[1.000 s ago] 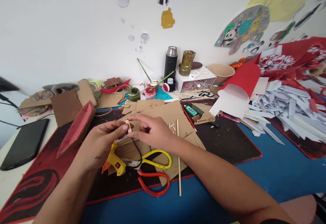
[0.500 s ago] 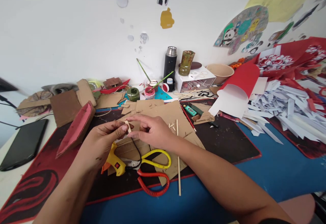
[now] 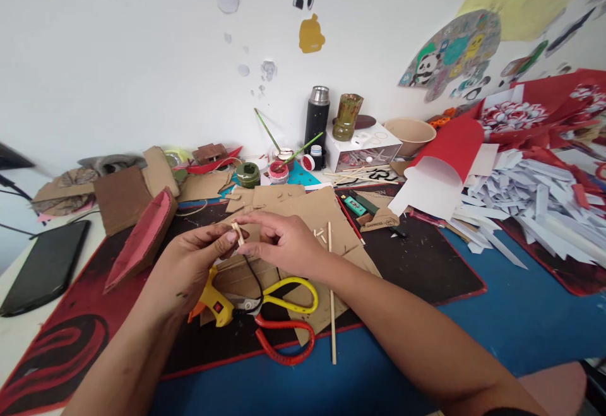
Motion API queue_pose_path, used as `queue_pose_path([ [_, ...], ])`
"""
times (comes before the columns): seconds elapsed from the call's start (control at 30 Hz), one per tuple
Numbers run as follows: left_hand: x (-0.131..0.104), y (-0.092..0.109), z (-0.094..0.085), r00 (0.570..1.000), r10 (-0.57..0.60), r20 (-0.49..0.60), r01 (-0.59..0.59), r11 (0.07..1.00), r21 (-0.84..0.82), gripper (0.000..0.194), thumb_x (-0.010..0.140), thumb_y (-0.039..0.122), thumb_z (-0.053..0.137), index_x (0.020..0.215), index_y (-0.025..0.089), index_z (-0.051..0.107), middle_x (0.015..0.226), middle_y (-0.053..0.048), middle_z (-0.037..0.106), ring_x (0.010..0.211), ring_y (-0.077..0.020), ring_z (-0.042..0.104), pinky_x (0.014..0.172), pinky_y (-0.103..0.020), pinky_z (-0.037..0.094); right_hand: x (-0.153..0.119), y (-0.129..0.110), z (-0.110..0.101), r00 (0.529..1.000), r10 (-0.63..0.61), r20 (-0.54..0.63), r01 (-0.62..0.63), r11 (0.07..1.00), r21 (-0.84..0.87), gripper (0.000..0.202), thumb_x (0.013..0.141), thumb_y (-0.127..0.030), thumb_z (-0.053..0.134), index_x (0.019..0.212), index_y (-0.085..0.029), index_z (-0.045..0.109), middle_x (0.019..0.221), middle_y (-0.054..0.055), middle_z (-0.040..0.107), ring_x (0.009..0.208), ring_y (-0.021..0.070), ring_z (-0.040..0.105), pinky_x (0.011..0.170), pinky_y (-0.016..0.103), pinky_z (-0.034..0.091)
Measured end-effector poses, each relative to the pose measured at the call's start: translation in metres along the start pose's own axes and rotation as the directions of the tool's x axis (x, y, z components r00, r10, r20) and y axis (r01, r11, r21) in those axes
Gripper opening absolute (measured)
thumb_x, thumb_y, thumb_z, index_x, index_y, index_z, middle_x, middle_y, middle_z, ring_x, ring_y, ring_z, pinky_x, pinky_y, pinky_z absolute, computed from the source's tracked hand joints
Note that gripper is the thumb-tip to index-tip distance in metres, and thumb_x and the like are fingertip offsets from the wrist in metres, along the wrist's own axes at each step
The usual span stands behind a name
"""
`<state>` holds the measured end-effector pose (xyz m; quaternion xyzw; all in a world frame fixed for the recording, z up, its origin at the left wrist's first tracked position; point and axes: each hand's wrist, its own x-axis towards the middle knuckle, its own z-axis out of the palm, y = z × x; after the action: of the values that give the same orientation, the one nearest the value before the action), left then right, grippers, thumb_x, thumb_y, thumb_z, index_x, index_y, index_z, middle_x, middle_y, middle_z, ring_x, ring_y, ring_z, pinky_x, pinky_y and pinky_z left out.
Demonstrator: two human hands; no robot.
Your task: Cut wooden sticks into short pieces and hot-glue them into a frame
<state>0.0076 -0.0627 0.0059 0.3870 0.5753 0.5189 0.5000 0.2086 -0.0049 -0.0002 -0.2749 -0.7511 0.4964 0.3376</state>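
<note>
Between the fingertips of my left hand (image 3: 201, 255) are short wooden stick pieces (image 3: 238, 234), held upright side by side. My right hand (image 3: 279, 239) touches the same pieces, index finger at their top and thumb lower down. Below my hands lie a yellow glue gun (image 3: 216, 302) and scissors with one yellow handle and one red handle (image 3: 286, 341). A long wooden stick (image 3: 332, 321) rests right of the scissors, across the cardboard (image 3: 310, 214). Small cut stick bits (image 3: 322, 235) lie just right of my right hand.
Open paint jars (image 3: 278, 172) with brushes and a black thermos (image 3: 317, 116) stand at the back. A pink-lined cardboard boat shape (image 3: 142, 239) and a black phone (image 3: 45, 267) lie left. White paper strips (image 3: 534, 195) are heaped right, beside a red paper roll (image 3: 449, 157).
</note>
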Motion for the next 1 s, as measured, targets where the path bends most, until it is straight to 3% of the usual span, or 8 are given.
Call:
queue_pose_path([
  [0.17, 0.0, 0.001, 0.002, 1.0, 0.005, 0.003, -0.005, 1.0, 0.009, 0.046, 0.061, 0.058, 0.1, 0.068, 0.018, 0.08, 0.067, -0.002, 0.065, 0.068, -0.0143, 0.054, 0.066, -0.026, 0.045, 0.001, -0.001, -0.002, 1.0, 0.0, 0.006, 0.0, 0.999, -0.054, 0.052, 0.098, -0.045, 0.079, 0.145, -0.024, 0.073, 0.061, -0.01, 0.041, 0.059, 0.0116, 0.038, 0.063, 0.025, 0.032],
  [0.33, -0.002, 0.006, 0.006, 1.0, -0.003, 0.0, 0.003, 1.0, -0.008, 0.05, 0.056, 0.061, 0.102, 0.073, 0.018, 0.082, 0.072, -0.003, 0.068, 0.068, -0.014, 0.054, 0.065, -0.026, 0.046, 0.001, -0.001, -0.002, 1.0, -0.009, 0.003, 0.009, 0.997, -0.071, 0.052, 0.1, -0.042, 0.078, 0.148, -0.024, 0.072, 0.061, -0.01, 0.043, 0.059, 0.0115, 0.039, 0.064, 0.025, 0.034],
  [0.67, -0.002, 0.011, 0.007, 0.996, 0.093, 0.002, -0.093, 0.989, 0.116, 0.043, 0.07, 0.061, 0.092, 0.079, 0.021, 0.08, 0.074, -0.002, 0.067, 0.068, -0.0159, 0.053, 0.064, -0.027, 0.045, 0.0, -0.003, -0.002, 0.998, 0.01, 0.057, -0.013, 0.998, 0.054, 0.066, 0.095, -0.04, 0.08, 0.156, -0.021, 0.063, 0.062, -0.01, 0.046, 0.06, 0.0119, 0.041, 0.061, 0.026, 0.035],
  [0.87, -0.006, 0.018, 0.01, 0.988, 0.131, 0.077, -0.147, 0.946, 0.289, 0.043, 0.069, 0.065, 0.09, 0.077, 0.023, 0.082, 0.071, -0.003, 0.066, 0.068, -0.0187, 0.053, 0.063, -0.028, 0.044, 0.002, -0.005, -0.003, 0.988, 0.157, -0.005, -0.149, 0.948, 0.281, 0.047, 0.1, -0.05, 0.07, 0.133, -0.016, 0.074, 0.064, -0.006, 0.054, 0.055, 0.0115, 0.047, 0.053, 0.025, 0.039],
  [1.0, -0.009, 0.023, 0.014, 0.981, 0.15, 0.12, -0.184, 0.912, 0.366, 0.041, 0.07, 0.064, 0.089, 0.073, 0.024, 0.081, 0.071, -0.005, 0.068, 0.071, -0.022, 0.054, 0.065, -0.03, 0.045, 0.005, -0.001, -0.003, 0.986, 0.163, -0.035, -0.148, 0.952, 0.269, 0.034, 0.099, -0.048, 0.072, 0.108, -0.016, 0.077, 0.065, -0.004, 0.058, 0.054, 0.0108, 0.048, 0.05, 0.024, 0.038],
])
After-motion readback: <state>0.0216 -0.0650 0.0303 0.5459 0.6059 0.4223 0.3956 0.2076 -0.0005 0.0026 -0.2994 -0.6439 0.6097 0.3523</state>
